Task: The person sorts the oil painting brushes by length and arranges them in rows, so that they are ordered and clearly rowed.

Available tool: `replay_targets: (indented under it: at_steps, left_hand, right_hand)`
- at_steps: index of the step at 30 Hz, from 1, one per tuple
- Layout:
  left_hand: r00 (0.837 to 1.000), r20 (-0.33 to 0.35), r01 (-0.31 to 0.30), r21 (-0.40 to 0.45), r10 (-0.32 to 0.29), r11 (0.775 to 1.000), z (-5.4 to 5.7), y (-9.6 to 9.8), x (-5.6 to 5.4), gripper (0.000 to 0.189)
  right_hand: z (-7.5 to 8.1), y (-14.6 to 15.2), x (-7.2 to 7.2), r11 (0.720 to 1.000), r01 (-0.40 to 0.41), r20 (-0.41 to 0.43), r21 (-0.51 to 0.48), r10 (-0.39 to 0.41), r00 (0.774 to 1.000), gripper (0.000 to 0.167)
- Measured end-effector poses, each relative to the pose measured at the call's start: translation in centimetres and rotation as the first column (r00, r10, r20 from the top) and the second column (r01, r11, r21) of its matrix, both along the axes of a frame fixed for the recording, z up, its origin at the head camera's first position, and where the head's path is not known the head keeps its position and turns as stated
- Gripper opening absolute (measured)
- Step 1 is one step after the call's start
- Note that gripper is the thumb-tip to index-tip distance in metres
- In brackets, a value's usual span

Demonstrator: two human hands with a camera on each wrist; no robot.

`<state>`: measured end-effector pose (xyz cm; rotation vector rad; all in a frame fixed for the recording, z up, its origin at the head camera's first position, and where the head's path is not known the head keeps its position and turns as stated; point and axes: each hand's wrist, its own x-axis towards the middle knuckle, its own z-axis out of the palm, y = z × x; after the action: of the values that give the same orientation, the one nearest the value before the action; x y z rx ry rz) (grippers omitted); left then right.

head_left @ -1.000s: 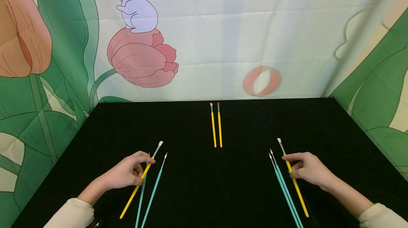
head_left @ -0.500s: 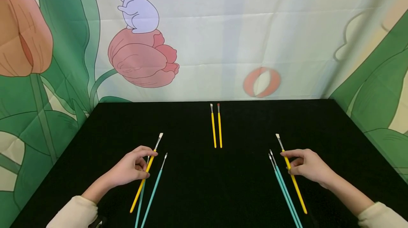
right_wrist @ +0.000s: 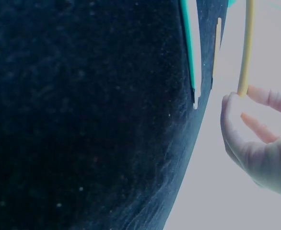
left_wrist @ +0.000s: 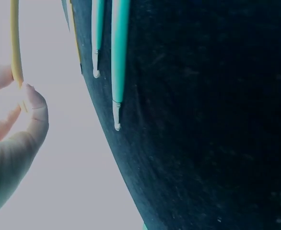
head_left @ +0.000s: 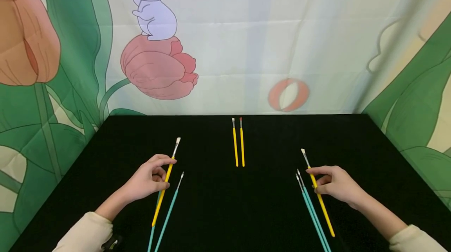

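Observation:
In the head view my left hand (head_left: 144, 181) pinches a yellow-handled paintbrush (head_left: 159, 205) between thumb and fingers, its pale bristles pointing away. Below it lie two teal-handled paintbrushes, one partly covered by the yellow handle and the other teal paintbrush (head_left: 169, 213) fully apart to its right. On the opposite side, my right hand (head_left: 340, 187) pinches another yellow paintbrush (head_left: 323, 209), just right of a close pair of teal paintbrushes (head_left: 311, 213). Both wrist views show the held yellow handles, the left handle (left_wrist: 16, 38) and the right handle (right_wrist: 247, 48), above the cloth; their bristles are out of sight there.
Two yellow paintbrushes, one with white bristles (head_left: 235, 148) and one with reddish bristles (head_left: 242, 148), lie side by side near the back of the black table (head_left: 267, 205). Behind the table's far edge hangs a printed curtain (head_left: 229, 48).
My left hand has moved away from me and slightly right, carrying its yellow paintbrush. My right hand has shifted slightly left with its own brush. The lying brushes stay put.

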<state>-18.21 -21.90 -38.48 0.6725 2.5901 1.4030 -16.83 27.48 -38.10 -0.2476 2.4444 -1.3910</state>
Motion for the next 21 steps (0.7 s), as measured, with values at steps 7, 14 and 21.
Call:
replay_targets:
  at_steps: [7,14,21]
  left_hand:
    - [0.998,-0.054,-0.033,0.034,0.035,0.999,0.1,0.8,-0.6,0.054]
    - [0.996,-0.078,-0.049,0.038,0.052,0.998,0.7,1.6,-1.4,0.052]
    - [0.994,-0.086,-0.054,0.068,0.060,0.996,1.4,2.6,-2.3,0.052]
  right_hand:
    - [0.2,-0.3,-0.1,0.999,-0.019,-0.025,-0.029,0.018,1.000,0.054]
    - [0.5,-0.4,-0.5,0.999,-0.025,-0.049,-0.032,0.023,0.999,0.054]
    - [1.0,-0.6,-1.2,1.000,-0.023,-0.073,0.000,0.023,0.997,0.053]
